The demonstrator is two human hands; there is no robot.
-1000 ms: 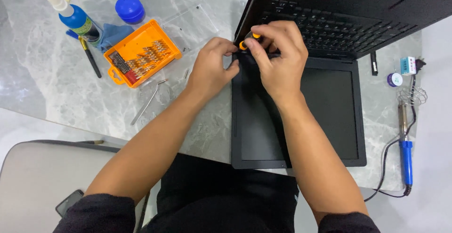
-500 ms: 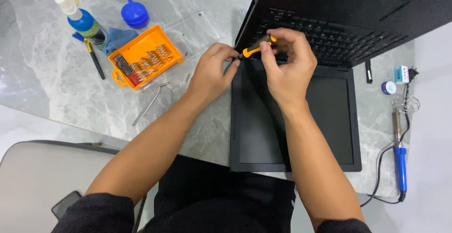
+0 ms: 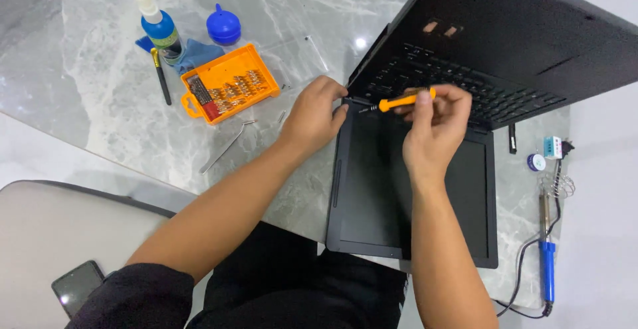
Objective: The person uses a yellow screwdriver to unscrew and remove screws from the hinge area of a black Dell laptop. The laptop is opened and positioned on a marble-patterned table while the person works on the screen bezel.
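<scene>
head view: the right hand [image 3: 435, 126] pinches a small orange-handled screwdriver [image 3: 397, 102] between thumb and fingertips, held nearly level above the laptop [image 3: 412, 203], its thin tip pointing toward the laptop's hinge corner. the left hand [image 3: 312, 116] rests at that same corner, fingers curled narrow against the laptop's edge, holding nothing that can be made out. left of the laptop, on the marble table [image 3: 86, 90], lie an orange bit case [image 3: 229, 92], a blue bottle [image 3: 161, 28] and a blue cap [image 3: 224, 26]. right of the laptop lies a blue-handled soldering iron [image 3: 545, 262].
</scene>
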